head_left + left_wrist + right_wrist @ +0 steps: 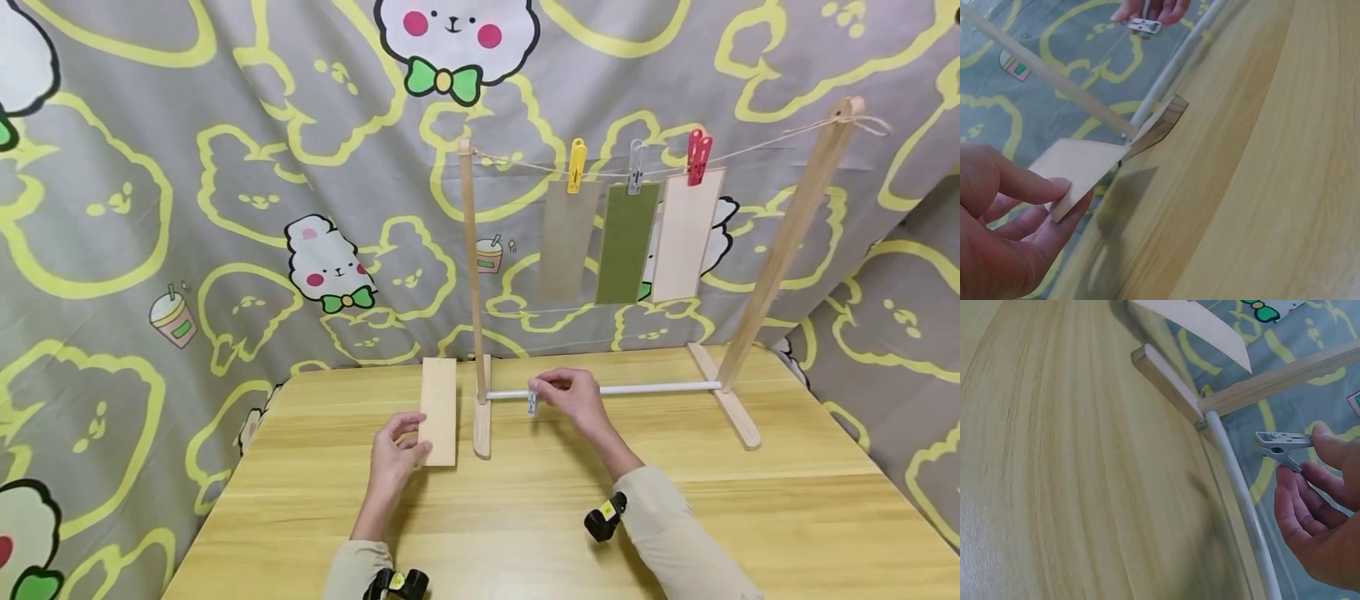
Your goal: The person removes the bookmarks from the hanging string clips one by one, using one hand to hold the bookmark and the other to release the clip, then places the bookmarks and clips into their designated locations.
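- Wood-grain tabletop (495, 512) runs forward under both forearms, giving the stand a flat base.
- Toward the tabletop's far edge, the left hand (393, 454) pinches a pale card (437, 412) near its lower end, thumb against fingers, so most of it is uncovered. Its shadow in the left wrist view suggests it is lifted clear.
- Further right, the right hand (573, 396) pinches a grey clip (532, 402) by its handles, which leaves the mouth end pointing away, free of fingers.
- Just beyond, a white rod (660, 388) joins the left foot (482, 429) to the right foot (726, 400) near the tabletop's far right corner, probably to keep the posts apart.
- Above, a string (765, 146) spans the posts; a yellow clip (577, 167), a clear clip (635, 167) and red clips (699, 158) pin a taupe card (568, 242), a green card (628, 246) and a cream card (688, 237) by their tops, so they hang straight.
- Past the far edge, patterned cloth (247, 192) forms the backdrop.
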`<act>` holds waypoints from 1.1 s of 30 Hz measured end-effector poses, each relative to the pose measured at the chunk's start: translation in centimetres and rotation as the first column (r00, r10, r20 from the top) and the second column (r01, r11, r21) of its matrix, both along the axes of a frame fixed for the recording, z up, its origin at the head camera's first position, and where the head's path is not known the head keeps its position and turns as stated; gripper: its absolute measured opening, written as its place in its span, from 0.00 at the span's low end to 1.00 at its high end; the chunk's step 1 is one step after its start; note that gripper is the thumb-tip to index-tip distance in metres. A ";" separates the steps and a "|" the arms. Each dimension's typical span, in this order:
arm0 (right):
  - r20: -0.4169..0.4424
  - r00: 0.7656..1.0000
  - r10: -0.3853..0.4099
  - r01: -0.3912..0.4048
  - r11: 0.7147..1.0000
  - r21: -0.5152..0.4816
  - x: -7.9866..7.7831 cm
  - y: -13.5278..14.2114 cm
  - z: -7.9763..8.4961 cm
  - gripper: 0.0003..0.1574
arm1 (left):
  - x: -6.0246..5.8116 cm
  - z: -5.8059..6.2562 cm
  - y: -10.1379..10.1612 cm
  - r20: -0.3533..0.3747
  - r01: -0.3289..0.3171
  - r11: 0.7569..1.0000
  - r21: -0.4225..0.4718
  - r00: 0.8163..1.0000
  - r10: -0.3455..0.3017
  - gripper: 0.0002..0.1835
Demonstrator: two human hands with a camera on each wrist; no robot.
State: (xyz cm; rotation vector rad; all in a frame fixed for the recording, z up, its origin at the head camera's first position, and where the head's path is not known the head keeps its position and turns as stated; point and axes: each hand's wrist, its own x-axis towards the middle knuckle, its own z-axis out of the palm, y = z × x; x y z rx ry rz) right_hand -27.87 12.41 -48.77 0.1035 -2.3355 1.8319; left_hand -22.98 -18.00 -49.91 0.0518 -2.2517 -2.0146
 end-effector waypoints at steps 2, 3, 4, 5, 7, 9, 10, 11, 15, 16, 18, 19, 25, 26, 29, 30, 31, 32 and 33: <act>0.011 1.000 -0.007 0.006 1.000 0.024 -0.2 -0.2 -0.2 0.15 | 0.0 -0.1 -0.1 0.014 -0.003 1.000 -0.016 1.000 0.004 0.25; 0.016 1.000 -0.012 0.011 0.999 0.036 -0.3 -0.2 -0.2 0.15 | -0.1 -0.2 -0.1 0.018 -0.002 1.000 -0.028 1.000 0.002 0.25; 0.020 1.000 -0.014 0.013 0.999 0.045 -0.3 -0.3 -0.3 0.14 | -0.1 -0.2 -0.1 0.023 -0.001 0.999 -0.041 1.000 0.002 0.25; 0.024 1.000 -0.017 0.016 0.999 0.049 -0.4 -0.4 -0.3 0.14 | -0.1 -0.1 -0.1 0.026 0.000 0.999 -0.054 1.000 0.001 0.25; 0.031 0.999 -0.021 0.020 0.998 0.057 -0.5 -0.7 -0.3 0.13 | -0.1 -0.1 -0.2 0.039 0.000 0.997 -0.082 0.999 0.003 0.25; 0.033 0.999 -0.023 0.021 0.997 0.070 -0.6 -0.9 -0.5 0.13 | -0.2 0.0 -0.3 0.051 -0.003 0.994 -0.111 0.999 0.008 0.25; 0.030 0.999 -0.021 0.018 0.996 0.082 -0.7 -1.1 -0.6 0.13 | -0.2 0.0 -0.3 0.058 -0.004 0.992 -0.123 0.998 0.011 0.26; 0.030 0.999 -0.019 0.016 0.995 0.095 -0.7 -1.2 -0.7 0.13 | -0.2 0.0 -0.4 0.065 -0.004 0.991 -0.134 0.998 0.012 0.26; 0.057 0.998 -0.017 0.008 0.989 0.145 -0.8 -1.8 -1.2 0.13 | -0.1 0.1 -0.6 0.084 0.004 0.988 -0.152 0.996 0.009 0.25; 0.066 0.998 -0.018 0.007 0.988 0.156 -0.8 -1.9 -1.4 0.13 | -0.1 0.0 -0.6 0.088 0.008 0.988 -0.151 0.996 0.005 0.25; 0.089 0.996 -0.019 0.004 0.986 0.168 -0.8 -2.1 -1.6 0.12 | -0.1 -0.1 -0.8 0.095 0.017 0.989 -0.147 0.995 -0.003 0.26; 0.094 0.995 -0.017 0.001 0.985 0.172 -0.8 -2.3 -1.7 0.12 | -0.1 -0.1 -0.8 0.099 0.019 0.989 -0.146 0.995 -0.005 0.26; 0.111 0.994 -0.006 -0.019 0.975 0.220 -0.8 -2.9 -1.8 0.13 | 0.0 -0.1 -0.9 0.139 0.024 0.990 -0.141 0.990 -0.004 0.27; 0.119 0.993 -0.006 -0.021 0.974 0.227 -0.7 -2.9 -1.7 0.13 | 0.0 -0.2 -0.9 0.146 0.028 0.990 -0.137 0.989 -0.007 0.27; 0.153 0.988 0.003 -0.039 0.972 0.234 -0.6 -3.0 -1.6 0.12 | 0.0 -0.2 -0.8 0.163 0.040 0.992 -0.123 0.986 -0.020 0.26; 0.164 0.986 0.008 -0.047 0.971 0.236 -0.6 -3.1 -1.6 0.11 | 0.0 -0.2 -0.8 0.169 0.043 0.991 -0.124 0.985 -0.022 0.26; 0.172 0.985 0.014 -0.056 0.970 0.239 -0.5 -3.1 -1.6 0.11 | 0.1 -0.2 -0.7 0.174 0.046 0.991 -0.125 0.984 -0.024 0.26; 0.173 0.985 0.019 -0.061 0.968 0.242 -0.5 -3.1 -1.7 0.11 | 0.1 -0.2 -0.7 0.179 0.048 0.991 -0.124 0.984 -0.025 0.26; 0.173 0.985 0.022 -0.064 0.967 0.246 -0.5 -3.1 -1.7 0.11 | 0.1 -0.2 -0.7 0.182 0.049 0.991 -0.126 0.983 -0.026 0.25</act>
